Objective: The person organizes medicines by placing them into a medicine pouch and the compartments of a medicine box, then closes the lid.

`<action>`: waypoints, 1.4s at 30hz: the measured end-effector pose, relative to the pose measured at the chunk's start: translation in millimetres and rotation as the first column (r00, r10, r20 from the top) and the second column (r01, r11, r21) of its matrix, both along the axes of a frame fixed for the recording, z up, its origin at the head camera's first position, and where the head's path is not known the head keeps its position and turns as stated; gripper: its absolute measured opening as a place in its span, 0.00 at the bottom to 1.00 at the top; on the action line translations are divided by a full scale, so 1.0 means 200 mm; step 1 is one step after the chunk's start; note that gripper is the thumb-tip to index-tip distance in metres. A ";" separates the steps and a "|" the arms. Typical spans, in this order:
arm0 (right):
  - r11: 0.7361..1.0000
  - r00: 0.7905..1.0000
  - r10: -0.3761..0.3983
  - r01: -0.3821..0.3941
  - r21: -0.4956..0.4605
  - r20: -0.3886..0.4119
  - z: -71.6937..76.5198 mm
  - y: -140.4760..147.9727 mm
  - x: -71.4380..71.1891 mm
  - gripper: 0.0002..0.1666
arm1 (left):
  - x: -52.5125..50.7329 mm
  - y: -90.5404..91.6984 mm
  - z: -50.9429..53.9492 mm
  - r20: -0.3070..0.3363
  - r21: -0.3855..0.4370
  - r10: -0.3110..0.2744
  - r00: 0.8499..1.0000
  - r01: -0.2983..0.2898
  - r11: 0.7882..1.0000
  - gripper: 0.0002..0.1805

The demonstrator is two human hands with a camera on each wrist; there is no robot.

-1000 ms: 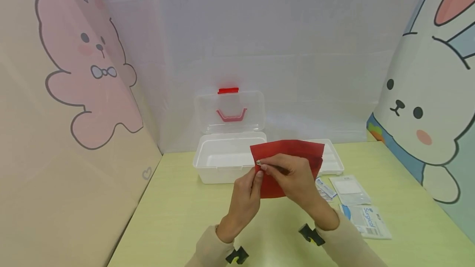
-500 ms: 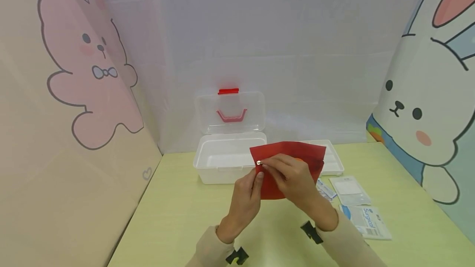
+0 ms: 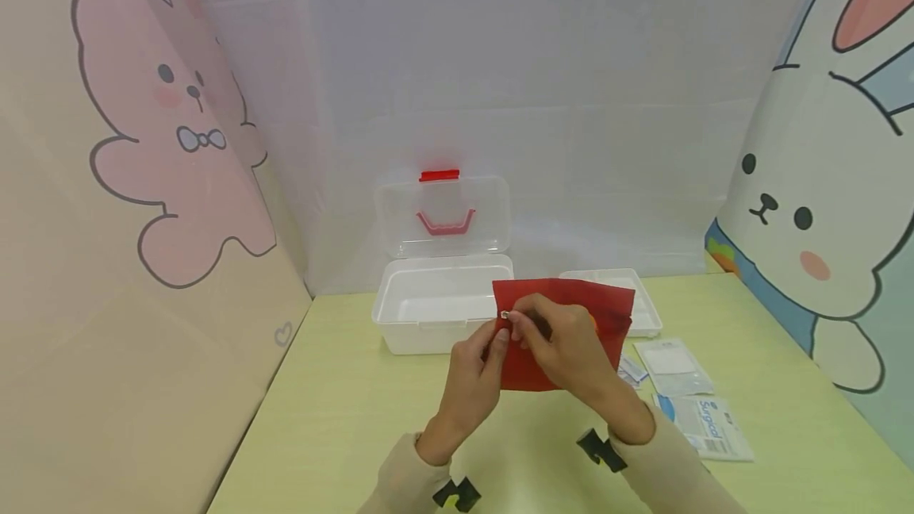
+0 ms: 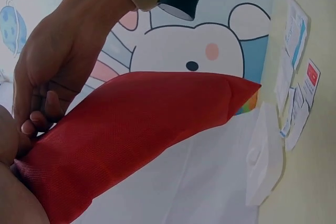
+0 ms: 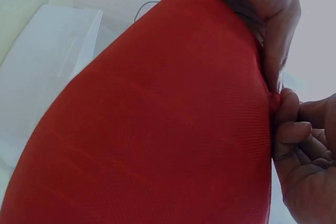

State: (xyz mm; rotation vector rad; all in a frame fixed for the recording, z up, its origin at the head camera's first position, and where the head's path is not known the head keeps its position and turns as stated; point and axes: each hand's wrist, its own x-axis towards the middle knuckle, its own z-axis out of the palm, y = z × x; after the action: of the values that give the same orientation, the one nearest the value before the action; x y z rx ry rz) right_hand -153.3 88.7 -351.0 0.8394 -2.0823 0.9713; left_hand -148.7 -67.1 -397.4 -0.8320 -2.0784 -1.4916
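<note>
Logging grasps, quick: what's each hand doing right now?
Left hand: closed, holding the red pouch near its edge.
Right hand: closed, pinching the small metal pull.

I face a pale yellow-green table [image 3: 343, 419], whose surface softly reflects light along its near side. Behind the table hangs a white, faintly creased sheet [image 3: 535, 101]. Left of the table stands a cream panel [image 3: 86, 387] bearing a pink rabbit [image 3: 136, 157] and, close to the table's edge, a heart outline [image 3: 283, 334]. Right of the table, another panel [image 3: 889, 427] shows a large white rabbit [image 3: 842, 205].
</note>
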 end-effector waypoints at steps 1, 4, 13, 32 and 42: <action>1.000 1.000 0.005 -0.005 -0.003 0.003 0.00 0.00 0.00 0.10 | 0.00 0.00 0.00 0.021 0.016 -0.007 1.000 0.006 1.000 0.12; 1.000 1.000 0.023 -0.023 -0.010 0.003 -0.01 0.00 0.00 0.10 | 0.00 0.00 0.02 0.076 0.060 -0.016 0.997 0.011 0.998 0.13; 0.998 0.997 0.057 -0.059 -0.020 -0.050 -0.01 -0.01 -0.01 0.11 | 0.00 0.02 0.03 0.046 0.110 0.059 0.997 -0.064 0.992 0.12; 0.999 1.000 -0.017 0.016 -0.050 -0.024 0.00 -0.04 0.04 0.08 | 0.01 0.03 0.02 -0.067 0.154 0.152 0.986 -0.140 0.978 0.12; 0.995 0.996 -0.078 0.075 -0.063 -0.051 0.00 -0.03 0.04 0.10 | 0.00 0.00 0.01 -0.165 0.170 0.219 0.962 -0.191 0.967 0.12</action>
State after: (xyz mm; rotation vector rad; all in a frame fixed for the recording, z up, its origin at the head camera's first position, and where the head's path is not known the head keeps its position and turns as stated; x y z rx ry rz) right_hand -145.2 82.4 -351.0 0.7412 -2.0145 0.9558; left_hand -148.6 -66.7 -396.0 -0.6469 -1.8300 -1.3870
